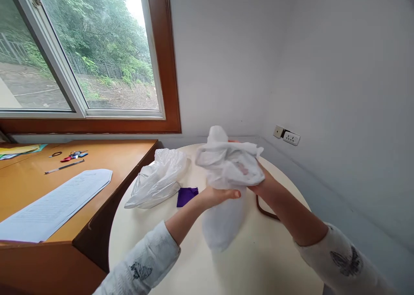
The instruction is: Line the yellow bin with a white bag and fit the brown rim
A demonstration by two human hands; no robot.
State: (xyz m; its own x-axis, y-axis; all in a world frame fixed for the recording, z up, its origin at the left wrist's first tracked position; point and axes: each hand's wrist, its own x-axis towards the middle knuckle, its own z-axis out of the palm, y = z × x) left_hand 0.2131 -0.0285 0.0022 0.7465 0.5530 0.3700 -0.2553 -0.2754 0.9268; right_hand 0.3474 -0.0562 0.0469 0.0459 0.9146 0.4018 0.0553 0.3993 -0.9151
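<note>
Above the round table, both hands hold a thin, see-through white bag (229,165), its material bunched at the top and hanging loosely below. My left hand (220,196) grips it low on the left, thumb across the front and the other fingers hidden behind the folds. On the right, my right hand (258,183) is closed on the bag and mostly covered; some skin shows through the material. A second white plastic bag (161,176) lies crumpled on the table to the left, beside a folded purple cloth (187,196).
A brown curved handle or strap (267,213) lies on the round table (139,239), partly behind my right forearm. The wooden desk (119,157) at left carries papers (58,204), a pen (64,167) and keys (74,155). A wall socket (291,137) is at right.
</note>
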